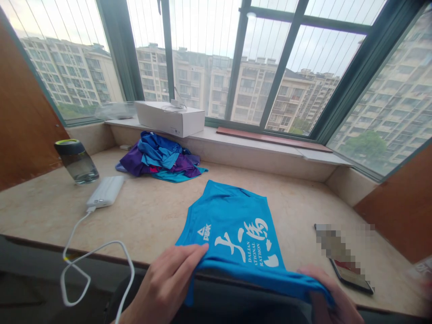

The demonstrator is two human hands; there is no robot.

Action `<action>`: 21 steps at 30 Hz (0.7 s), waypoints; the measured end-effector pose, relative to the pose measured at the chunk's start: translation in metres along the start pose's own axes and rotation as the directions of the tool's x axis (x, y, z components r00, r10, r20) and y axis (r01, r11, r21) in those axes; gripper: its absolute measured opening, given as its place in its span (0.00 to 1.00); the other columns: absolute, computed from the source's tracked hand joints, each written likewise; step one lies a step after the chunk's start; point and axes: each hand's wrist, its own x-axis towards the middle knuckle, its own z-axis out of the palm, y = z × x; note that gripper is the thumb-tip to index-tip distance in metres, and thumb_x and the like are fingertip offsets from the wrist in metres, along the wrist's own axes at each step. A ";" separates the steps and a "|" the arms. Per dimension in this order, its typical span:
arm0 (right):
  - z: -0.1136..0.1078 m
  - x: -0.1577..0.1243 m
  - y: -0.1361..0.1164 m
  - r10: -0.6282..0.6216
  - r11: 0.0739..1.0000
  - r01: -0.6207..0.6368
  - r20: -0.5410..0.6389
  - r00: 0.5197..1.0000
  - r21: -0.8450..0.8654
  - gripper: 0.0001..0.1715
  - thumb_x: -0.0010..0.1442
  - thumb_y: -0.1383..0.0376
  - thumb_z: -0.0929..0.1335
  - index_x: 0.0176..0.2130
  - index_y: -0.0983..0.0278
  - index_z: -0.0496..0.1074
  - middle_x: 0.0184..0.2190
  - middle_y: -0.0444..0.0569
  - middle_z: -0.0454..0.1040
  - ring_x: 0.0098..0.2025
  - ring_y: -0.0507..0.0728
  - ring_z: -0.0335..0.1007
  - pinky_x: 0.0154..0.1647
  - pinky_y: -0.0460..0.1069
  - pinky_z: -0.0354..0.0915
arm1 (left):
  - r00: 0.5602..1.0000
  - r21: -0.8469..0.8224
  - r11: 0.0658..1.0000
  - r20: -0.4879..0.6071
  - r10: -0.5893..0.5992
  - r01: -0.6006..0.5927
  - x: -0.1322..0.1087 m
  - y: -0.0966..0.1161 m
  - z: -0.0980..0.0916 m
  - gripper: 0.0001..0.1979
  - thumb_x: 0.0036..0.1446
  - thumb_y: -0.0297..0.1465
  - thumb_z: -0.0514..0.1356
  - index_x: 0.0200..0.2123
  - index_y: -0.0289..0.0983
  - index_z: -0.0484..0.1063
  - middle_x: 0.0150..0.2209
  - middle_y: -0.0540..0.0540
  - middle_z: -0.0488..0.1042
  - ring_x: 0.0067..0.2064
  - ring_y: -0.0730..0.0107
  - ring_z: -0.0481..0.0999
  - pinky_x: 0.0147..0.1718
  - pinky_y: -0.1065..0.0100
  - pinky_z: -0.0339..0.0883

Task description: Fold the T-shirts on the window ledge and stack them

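A blue shirt (232, 211) with white lettering and a PEAK logo lies on the stone sill, its near edge lifted and folded over at the front. My left hand (168, 279) grips the fabric at the near left, fingers closed over it. At the near right, my right hand (329, 288) holds the other end of that raised edge. The cloth hangs a little below the counter's front edge between the two hands. Part of the print is hidden under the fold, and the right fingertips are partly covered by cloth.
A crumpled heap of blue and purple clothes (162, 157) lies behind. At left stand a water bottle (77, 162) and a white power bank (106, 191) with a dangling cable (126, 258). A phone (351, 272), partly pixelated, rests at right. A white box (168, 119) sits on the ledge.
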 end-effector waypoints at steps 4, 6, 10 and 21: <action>0.035 0.081 0.011 0.146 0.986 -0.145 0.001 0.989 -0.078 0.21 0.67 0.50 0.64 0.45 0.60 0.78 0.41 0.53 0.82 0.40 0.63 0.80 0.39 0.54 0.75 | 0.984 -0.025 0.985 0.060 -0.166 0.168 0.067 -0.037 0.037 0.17 0.70 0.26 0.50 0.56 0.40 0.72 0.48 0.44 0.80 0.48 0.62 0.81 0.49 0.63 0.75; 0.058 0.126 0.023 0.196 0.977 -0.193 0.027 0.980 -0.090 0.26 0.69 0.49 0.61 0.48 0.64 0.78 0.42 0.55 0.82 0.40 0.63 0.79 0.41 0.54 0.73 | 0.953 0.002 0.964 0.150 -0.263 0.266 0.102 -0.063 0.063 0.15 0.69 0.27 0.53 0.54 0.39 0.74 0.51 0.43 0.80 0.50 0.59 0.80 0.52 0.60 0.74; 0.097 0.180 0.049 0.232 0.951 -0.172 0.221 0.947 -0.258 0.30 0.71 0.53 0.58 0.59 0.66 0.72 0.51 0.60 0.79 0.46 0.63 0.77 0.50 0.57 0.70 | 0.932 0.153 0.947 0.190 -0.307 0.281 0.144 -0.107 0.106 0.18 0.65 0.23 0.54 0.57 0.35 0.72 0.55 0.37 0.76 0.56 0.55 0.76 0.58 0.54 0.67; 0.155 0.139 0.054 0.221 0.877 0.186 0.715 0.663 -0.444 0.40 0.69 0.40 0.55 0.71 0.55 0.55 0.73 0.54 0.50 0.74 0.69 0.44 0.71 0.70 0.44 | 0.860 0.056 0.998 0.508 -0.048 0.022 0.103 -0.145 0.153 0.21 0.66 0.37 0.56 0.58 0.35 0.73 0.61 0.35 0.73 0.62 0.51 0.72 0.62 0.48 0.63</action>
